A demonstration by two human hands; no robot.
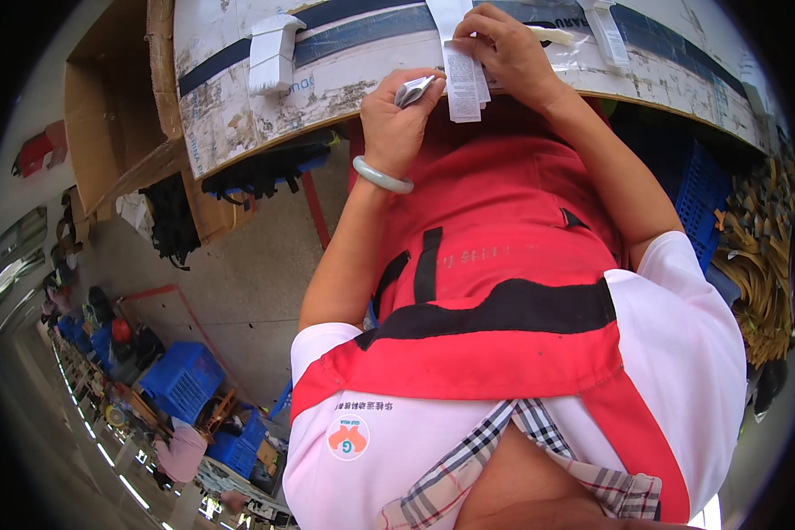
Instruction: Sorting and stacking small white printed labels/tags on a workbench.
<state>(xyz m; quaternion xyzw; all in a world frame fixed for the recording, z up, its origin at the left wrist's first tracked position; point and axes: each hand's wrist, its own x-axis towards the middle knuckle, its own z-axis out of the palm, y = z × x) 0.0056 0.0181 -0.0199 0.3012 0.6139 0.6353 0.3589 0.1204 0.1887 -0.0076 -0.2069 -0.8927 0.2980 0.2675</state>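
Note:
My left hand [392,131] is closed around a small folded stack of white labels [413,90], and a pale bangle [382,176] circles that wrist. Just right of it, my right hand [514,55] pinches a printed white label strip [462,87] between thumb and fingers. The strip hangs over the table's near edge, with further label ends showing behind it. Beneath both hands is the table [344,66], its worn white covering crossed by a dark band. A pale stick-like piece [552,35] lies beside my right hand.
Bundled white labels lie on the table at left [274,55] and right [606,35]. An open cardboard box [115,115] stands left of the table. Black straps [265,172] fill a blue tray below. Blue crates [702,190] and brown strips [755,265] are at the right.

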